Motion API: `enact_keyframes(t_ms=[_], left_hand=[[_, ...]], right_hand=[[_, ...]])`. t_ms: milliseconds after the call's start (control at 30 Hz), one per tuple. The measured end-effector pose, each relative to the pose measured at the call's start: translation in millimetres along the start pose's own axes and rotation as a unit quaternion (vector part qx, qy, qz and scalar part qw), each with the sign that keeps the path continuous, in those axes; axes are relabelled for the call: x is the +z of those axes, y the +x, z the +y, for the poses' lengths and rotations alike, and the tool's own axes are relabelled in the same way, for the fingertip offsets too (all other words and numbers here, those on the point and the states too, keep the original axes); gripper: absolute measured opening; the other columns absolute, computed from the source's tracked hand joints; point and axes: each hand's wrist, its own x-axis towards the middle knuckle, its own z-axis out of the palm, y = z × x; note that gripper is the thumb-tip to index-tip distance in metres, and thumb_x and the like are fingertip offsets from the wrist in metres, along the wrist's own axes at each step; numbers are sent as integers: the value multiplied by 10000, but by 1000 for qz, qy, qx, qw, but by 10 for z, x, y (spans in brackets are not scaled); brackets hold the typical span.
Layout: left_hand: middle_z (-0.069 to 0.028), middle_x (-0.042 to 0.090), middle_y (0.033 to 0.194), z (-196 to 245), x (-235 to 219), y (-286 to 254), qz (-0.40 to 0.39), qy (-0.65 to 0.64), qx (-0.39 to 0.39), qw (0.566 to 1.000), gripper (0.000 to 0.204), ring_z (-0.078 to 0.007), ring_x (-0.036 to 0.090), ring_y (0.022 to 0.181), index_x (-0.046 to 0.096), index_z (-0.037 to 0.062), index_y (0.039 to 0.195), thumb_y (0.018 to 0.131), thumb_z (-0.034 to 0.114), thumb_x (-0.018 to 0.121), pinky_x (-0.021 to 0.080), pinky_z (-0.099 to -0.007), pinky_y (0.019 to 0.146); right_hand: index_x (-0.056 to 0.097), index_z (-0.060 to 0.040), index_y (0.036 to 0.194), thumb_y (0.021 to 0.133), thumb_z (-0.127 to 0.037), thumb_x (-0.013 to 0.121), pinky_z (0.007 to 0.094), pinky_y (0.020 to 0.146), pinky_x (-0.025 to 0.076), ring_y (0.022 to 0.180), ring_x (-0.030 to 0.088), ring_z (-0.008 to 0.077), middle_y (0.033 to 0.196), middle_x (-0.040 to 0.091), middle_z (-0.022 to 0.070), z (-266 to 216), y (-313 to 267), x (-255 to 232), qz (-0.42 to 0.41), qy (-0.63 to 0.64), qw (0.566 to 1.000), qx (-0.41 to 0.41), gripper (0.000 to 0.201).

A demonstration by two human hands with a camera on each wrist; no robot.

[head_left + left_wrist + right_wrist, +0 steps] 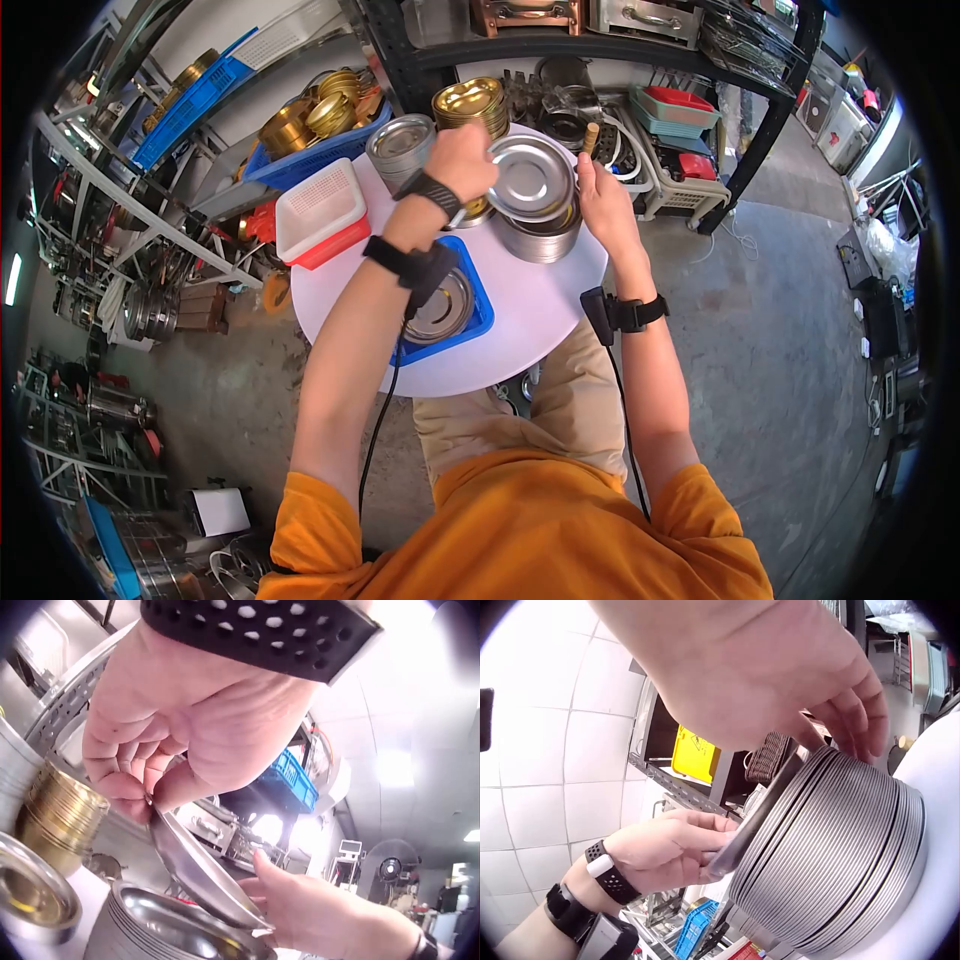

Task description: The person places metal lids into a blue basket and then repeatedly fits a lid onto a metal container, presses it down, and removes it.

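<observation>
A round, shallow steel plate [531, 178] stands tilted over a tall stack of matching steel plates [543, 245] on the white round table. My left hand [462, 165] pinches its rim between thumb and fingers, and in the left wrist view the plate [202, 874] slopes down toward the other hand. At the right side of the stack is my right hand [610, 210], thumb raised and fingers loosely bent. In the right wrist view its fingers [862, 724] reach behind the stack's top edge, partly hidden. Another round steel dish [37, 892] lies beside the stack, below my left hand.
A blue basket [484, 300] near me holds a round steel plate [443, 308]. White [320, 200] and red [335, 247] baskets stand at the table's left. Silver [400, 145] and gold [470, 97] dish stacks stand at the back. A loaded dark shelf [600, 55] rises behind.
</observation>
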Motion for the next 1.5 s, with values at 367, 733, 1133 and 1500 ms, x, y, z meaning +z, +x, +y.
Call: enact_keyframes(t_ms=[367, 733, 1133, 1500], left_hand=[[-133, 723, 854, -814, -576, -1459, -1, -71, -108, 992, 182, -224, 724, 753, 632, 22, 1056, 908, 81, 718, 565, -343, 698], [-209, 709, 914, -809, -287, -1880, 28, -46, -81, 995, 204, -417, 699, 864, 713, 21, 1031, 838, 68, 759, 568, -473, 797], [-175, 587, 1200, -815, -284, -2026, 9, -18, -38, 999, 425, -360, 617, 1067, 741, 59, 1189, 787, 139, 853, 524, -424, 937], [-229, 456, 1433, -711, -242, -2004, -81, 46, 16, 996, 564, -428, 519, 1261, 740, 190, 1291, 749, 44, 796, 444, -466, 1072]], right_hand=[[719, 9, 929, 799, -164, 841, 492, 799, 599, 869, 738, 418, 862, 741, 234, -11, 212, -43, -85, -189, 969, -132, 249], [709, 18, 898, 809, -131, 825, 492, 810, 596, 868, 734, 425, 854, 739, 238, 27, 277, 9, -106, -236, 956, -139, 208], [685, 36, 952, 861, -124, 746, 513, 831, 592, 906, 724, 444, 956, 735, 253, 106, 303, 69, -103, -273, 944, -157, 194], [656, 36, 959, 866, -144, 780, 517, 809, 574, 883, 722, 439, 884, 735, 240, 100, 262, 38, -126, -191, 966, -119, 238]])
